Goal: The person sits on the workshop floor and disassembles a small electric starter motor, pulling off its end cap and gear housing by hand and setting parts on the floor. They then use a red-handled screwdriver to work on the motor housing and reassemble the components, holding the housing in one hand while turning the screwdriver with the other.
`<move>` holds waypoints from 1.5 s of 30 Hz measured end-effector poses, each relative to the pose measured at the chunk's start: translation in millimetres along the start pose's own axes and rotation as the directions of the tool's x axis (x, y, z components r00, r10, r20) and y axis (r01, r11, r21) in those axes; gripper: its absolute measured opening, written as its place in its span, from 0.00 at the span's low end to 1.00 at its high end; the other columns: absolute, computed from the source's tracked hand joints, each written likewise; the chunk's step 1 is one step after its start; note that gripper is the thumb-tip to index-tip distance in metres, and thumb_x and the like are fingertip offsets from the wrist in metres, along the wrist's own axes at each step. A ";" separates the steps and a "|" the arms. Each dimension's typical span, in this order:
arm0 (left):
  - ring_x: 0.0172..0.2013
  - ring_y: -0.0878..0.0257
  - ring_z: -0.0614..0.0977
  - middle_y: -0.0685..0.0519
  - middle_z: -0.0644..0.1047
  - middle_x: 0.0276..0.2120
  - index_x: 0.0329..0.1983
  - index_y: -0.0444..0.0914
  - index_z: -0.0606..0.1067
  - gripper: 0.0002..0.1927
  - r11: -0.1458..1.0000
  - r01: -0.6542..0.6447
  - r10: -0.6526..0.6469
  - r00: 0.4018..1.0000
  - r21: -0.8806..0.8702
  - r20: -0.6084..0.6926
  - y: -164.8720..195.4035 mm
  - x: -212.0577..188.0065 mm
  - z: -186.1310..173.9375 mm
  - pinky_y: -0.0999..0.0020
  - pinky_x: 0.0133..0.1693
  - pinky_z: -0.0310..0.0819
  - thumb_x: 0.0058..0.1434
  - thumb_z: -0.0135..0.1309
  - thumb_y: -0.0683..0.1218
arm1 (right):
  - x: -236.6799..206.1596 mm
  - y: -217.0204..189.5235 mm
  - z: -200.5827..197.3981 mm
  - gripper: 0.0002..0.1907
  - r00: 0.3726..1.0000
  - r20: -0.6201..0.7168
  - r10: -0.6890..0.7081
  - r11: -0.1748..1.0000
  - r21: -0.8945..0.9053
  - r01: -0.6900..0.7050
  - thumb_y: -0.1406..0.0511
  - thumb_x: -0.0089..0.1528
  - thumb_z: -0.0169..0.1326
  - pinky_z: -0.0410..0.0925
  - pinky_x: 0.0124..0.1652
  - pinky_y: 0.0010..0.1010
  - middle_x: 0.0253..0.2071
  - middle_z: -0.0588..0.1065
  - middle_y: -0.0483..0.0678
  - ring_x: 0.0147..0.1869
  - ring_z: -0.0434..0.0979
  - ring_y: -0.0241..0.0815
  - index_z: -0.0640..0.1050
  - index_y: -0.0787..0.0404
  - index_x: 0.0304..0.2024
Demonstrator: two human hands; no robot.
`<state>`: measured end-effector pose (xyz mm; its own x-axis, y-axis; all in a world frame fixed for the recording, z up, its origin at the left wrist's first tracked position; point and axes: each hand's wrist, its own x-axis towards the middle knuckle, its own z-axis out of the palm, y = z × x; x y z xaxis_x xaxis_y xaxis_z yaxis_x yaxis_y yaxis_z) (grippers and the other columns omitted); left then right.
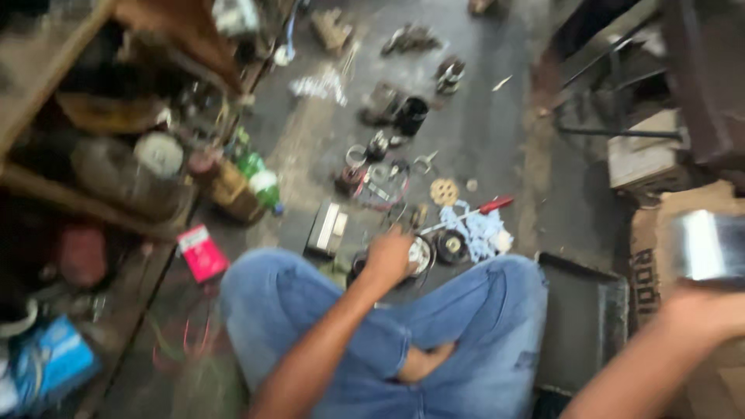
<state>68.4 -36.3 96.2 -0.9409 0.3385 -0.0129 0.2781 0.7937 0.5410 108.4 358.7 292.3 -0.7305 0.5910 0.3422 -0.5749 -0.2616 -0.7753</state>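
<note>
I sit cross-legged in blue jeans on a grey floor. My left hand point(390, 254) reaches forward past my knee and rests on a round metal part point(420, 253) lying on the floor; whether it grips it is blurred. My right hand point(702, 304) is out at the far right, closed around a shiny silver metal piece point(710, 245) held above a cardboard box point(648, 256). Motion blur softens the whole view.
Small machine parts lie scattered ahead: a perforated disc point(444, 191), a red-handled screwdriver point(487, 208) on a pale blue cloth point(479, 231), a black cup point(412, 115). A dark metal tray point(583, 322) sits by my right knee. Wooden shelves point(93, 155), a green bottle point(256, 177) and a pink box point(202, 252) stand left.
</note>
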 end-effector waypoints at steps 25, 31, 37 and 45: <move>0.50 0.46 0.78 0.45 0.75 0.46 0.49 0.43 0.79 0.32 0.936 -0.310 0.329 0.939 -0.165 0.103 -36.3 23.8 8.4 0.51 0.48 0.73 0.42 0.69 0.62 | -335.4 70.9 128.1 0.45 -0.439 0.623 0.647 0.249 -0.717 -0.651 0.77 0.56 0.64 0.74 0.25 0.30 0.44 0.80 0.60 0.32 0.80 0.40 0.55 0.64 0.70; 0.48 0.46 0.80 0.46 0.76 0.45 0.45 0.43 0.79 0.29 0.952 -0.271 0.284 0.955 -0.142 0.080 -29.4 22.5 8.0 0.49 0.45 0.75 0.42 0.69 0.60 | -331.1 66.8 140.9 0.45 -0.478 0.524 0.705 0.448 -0.852 -0.273 0.65 0.52 0.69 0.73 0.28 0.34 0.41 0.78 0.56 0.33 0.79 0.42 0.61 0.59 0.67; 0.44 0.42 0.80 0.43 0.76 0.43 0.44 0.41 0.78 0.29 0.963 -0.264 0.267 0.962 -0.048 0.052 -21.0 22.4 12.8 0.45 0.45 0.74 0.43 0.69 0.61 | -311.0 78.2 147.0 0.25 -0.625 0.532 0.571 0.695 -0.718 0.024 0.47 0.70 0.51 0.72 0.41 0.37 0.34 0.78 0.49 0.36 0.78 0.40 0.78 0.59 0.54; 0.41 0.42 0.80 0.42 0.75 0.40 0.42 0.39 0.78 0.31 0.905 -0.405 0.391 0.913 -0.130 -0.120 -32.5 19.0 20.4 0.47 0.41 0.75 0.41 0.70 0.61 | -442.4 118.0 154.5 0.26 -0.549 0.525 0.650 0.364 -0.850 -0.381 0.51 0.67 0.55 0.73 0.42 0.35 0.43 0.80 0.47 0.44 0.78 0.39 0.76 0.61 0.59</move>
<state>45.4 -45.4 61.2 -0.7730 0.5588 0.3004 0.6075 0.5154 0.6044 306.7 -51.5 131.4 -0.1669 -0.8952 -0.4133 0.3823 0.3276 -0.8640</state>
